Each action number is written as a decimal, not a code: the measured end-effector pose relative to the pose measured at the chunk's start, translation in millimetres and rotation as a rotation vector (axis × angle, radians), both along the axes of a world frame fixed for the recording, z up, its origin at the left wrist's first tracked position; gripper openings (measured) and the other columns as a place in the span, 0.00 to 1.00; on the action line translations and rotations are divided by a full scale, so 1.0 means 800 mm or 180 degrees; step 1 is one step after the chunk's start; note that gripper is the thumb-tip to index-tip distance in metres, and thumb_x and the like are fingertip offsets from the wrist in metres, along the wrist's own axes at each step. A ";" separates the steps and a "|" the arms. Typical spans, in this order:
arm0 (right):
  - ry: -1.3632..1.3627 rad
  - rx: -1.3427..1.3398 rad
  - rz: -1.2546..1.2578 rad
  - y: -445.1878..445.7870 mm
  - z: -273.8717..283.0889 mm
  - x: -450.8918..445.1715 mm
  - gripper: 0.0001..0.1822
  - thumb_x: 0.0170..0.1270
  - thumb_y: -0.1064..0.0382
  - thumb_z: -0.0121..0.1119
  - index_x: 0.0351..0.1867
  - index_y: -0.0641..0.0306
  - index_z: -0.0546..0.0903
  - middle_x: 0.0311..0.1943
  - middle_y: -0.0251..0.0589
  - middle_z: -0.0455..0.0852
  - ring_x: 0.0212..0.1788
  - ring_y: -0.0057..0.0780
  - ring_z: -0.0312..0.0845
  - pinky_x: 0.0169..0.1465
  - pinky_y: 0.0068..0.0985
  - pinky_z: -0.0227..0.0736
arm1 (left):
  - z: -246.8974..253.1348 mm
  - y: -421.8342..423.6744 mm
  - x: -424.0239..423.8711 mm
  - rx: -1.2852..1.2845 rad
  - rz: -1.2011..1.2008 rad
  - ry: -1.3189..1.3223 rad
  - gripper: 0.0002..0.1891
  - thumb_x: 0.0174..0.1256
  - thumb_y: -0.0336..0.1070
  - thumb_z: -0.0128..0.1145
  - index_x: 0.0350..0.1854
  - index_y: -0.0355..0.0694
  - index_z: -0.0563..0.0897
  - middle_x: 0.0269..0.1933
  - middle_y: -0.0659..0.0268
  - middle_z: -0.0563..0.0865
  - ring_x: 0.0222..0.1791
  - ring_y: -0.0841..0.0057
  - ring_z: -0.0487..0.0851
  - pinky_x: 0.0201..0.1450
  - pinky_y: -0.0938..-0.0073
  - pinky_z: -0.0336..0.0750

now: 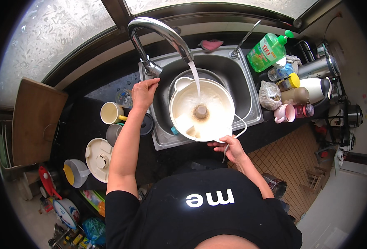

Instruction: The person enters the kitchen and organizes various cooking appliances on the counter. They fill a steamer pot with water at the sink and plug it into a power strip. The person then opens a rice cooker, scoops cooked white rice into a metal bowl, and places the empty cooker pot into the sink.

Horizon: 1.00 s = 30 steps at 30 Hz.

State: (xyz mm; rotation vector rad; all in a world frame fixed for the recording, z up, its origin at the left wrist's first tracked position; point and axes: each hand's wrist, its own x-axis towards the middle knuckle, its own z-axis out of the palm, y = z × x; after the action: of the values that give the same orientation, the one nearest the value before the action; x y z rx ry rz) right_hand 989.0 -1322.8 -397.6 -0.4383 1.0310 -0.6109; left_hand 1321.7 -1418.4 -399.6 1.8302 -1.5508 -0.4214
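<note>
A round white plastic appliance basin (pixel 177 118) with a brown-stained central post (pixel 201 112) is held over the stainless steel sink (pixel 245 77). My right hand (pixel 231 147) grips the tab on its near rim, thumb on top and fingers beneath. A white power cord (pixel 245 123) loops beside that hand. Water (pixel 195 74) runs from the chrome gooseneck faucet (pixel 171 32) into the basin, where it pools. My left hand (pixel 144 93) is at the faucet's valve body (pixel 153 69), fingertips pinched together; whether they hold the lever is unclear. Behind the basin, a round metal vessel (pixel 213 73) shows partly.
On the left counter stand a yellow-handled mug (pixel 111 112), a grey cup (pixel 113 134), a white plastic lid (pixel 97 158) and a cutting board (pixel 35 124). Along the right are a green soap pump bottle (pixel 266 53), a knotted plastic bag (pixel 269 95) and a pink mug (pixel 284 113).
</note>
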 end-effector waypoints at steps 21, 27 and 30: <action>-0.0099 -0.0280 -0.0048 -0.005 0.007 0.004 0.19 0.53 0.67 0.49 0.43 0.81 0.74 0.35 0.52 0.82 0.36 0.38 0.82 0.37 0.26 0.81 | 0.010 -0.001 -0.003 0.0171 0.0011 -0.0010 0.10 0.56 0.32 0.58 0.40 0.43 0.85 0.34 0.58 0.86 0.34 0.73 0.85 0.40 0.77 0.76; -0.0077 -0.0464 -0.0016 -0.013 0.017 0.011 0.19 0.52 0.67 0.49 0.44 0.80 0.74 0.33 0.51 0.82 0.35 0.37 0.82 0.36 0.25 0.81 | 0.001 -0.001 0.001 -0.0029 -0.0008 -0.0025 0.09 0.55 0.35 0.58 0.39 0.49 0.86 0.31 0.60 0.85 0.31 0.67 0.83 0.37 0.71 0.76; -0.0071 -0.0486 0.0005 -0.018 0.022 0.014 0.19 0.52 0.67 0.49 0.45 0.79 0.73 0.33 0.51 0.82 0.34 0.36 0.82 0.36 0.25 0.81 | 0.000 -0.001 0.000 -0.0069 -0.0012 0.0022 0.09 0.55 0.35 0.58 0.39 0.49 0.86 0.32 0.60 0.85 0.31 0.67 0.83 0.37 0.71 0.76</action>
State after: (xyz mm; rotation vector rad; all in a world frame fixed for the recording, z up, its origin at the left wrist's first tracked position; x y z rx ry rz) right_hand 1000.3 -1337.5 -379.8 -0.5648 0.9662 -0.6944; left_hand 1322.0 -1419.2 -399.4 1.8077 -1.5487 -0.4108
